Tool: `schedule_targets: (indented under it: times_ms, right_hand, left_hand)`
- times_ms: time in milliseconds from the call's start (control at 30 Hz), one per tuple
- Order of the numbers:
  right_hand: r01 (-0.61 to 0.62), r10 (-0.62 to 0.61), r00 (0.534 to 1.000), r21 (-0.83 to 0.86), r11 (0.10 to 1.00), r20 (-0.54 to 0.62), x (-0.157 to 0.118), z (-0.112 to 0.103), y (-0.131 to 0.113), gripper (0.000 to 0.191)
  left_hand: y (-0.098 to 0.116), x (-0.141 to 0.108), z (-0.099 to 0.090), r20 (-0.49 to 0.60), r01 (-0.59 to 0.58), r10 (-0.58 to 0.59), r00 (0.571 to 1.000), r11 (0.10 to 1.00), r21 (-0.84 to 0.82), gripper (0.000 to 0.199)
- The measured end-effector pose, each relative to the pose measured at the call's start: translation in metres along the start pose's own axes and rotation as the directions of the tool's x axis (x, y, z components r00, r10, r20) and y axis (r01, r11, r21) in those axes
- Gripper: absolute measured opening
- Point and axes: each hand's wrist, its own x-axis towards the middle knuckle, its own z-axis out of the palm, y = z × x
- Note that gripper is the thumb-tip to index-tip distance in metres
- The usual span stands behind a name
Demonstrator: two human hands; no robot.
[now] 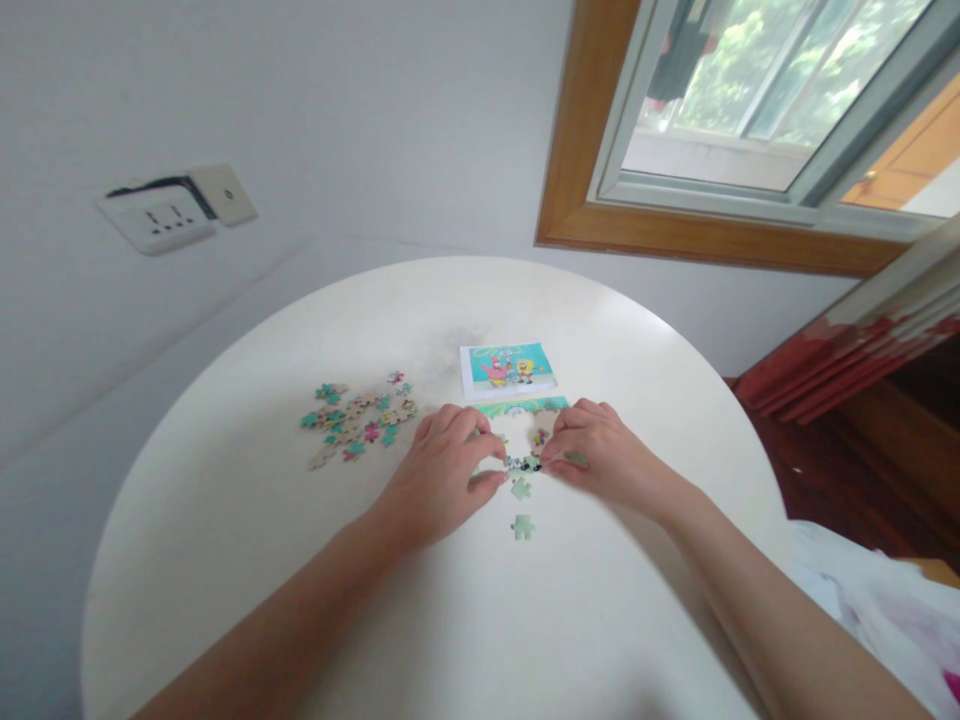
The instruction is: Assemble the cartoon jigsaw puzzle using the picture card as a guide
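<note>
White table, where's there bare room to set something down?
Bare: left, between the table rim and the loose pieces; right, from the picture card out to the rim. Crowded: the middle, where the left hand and right hand flank the partly built puzzle, with two green pieces just nearer.

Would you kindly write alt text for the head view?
Bare left hand and right hand work at a green, unfinished jigsaw puzzle on a round white table, with a rectangular cartoon picture beyond and loose multicoloured pieces at left.
</note>
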Motion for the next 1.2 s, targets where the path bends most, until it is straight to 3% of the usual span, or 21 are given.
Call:
schedule_targets:
  times_ms: [333, 567, 667, 1200]
  right_hand:
    - [-0.005, 0.005, 1.000, 0.030, 1.000, 0.008, -0.001, -0.005, -0.002, 0.006]
    - [0.147, -0.178, 0.976, 0.222, 0.964, 0.125, -0.006, -0.004, -0.022, 0.008]
    - [0.141, -0.180, 0.970, 0.227, 0.964, 0.162, -0.008, -0.001, -0.029, 0.011]
    - [0.137, -0.175, 0.969, 0.208, 0.968, 0.174, -0.009, 0.005, -0.032, 0.007]
  left_hand:
    - [-0.002, 0.000, -0.001, -0.029, -0.005, 0.004, 1.000, 1.000, -0.021, 0.012]
    - [-0.008, 0.001, -0.010, -0.138, 0.041, -0.039, 0.990, 0.999, 0.011, 0.016]
    - [-0.009, 0.001, -0.012, -0.164, 0.055, -0.052, 0.985, 0.998, 0.015, 0.017]
    - [-0.008, 0.001, 0.005, -0.066, 0.070, -0.065, 0.996, 0.995, 0.068, 0.026]
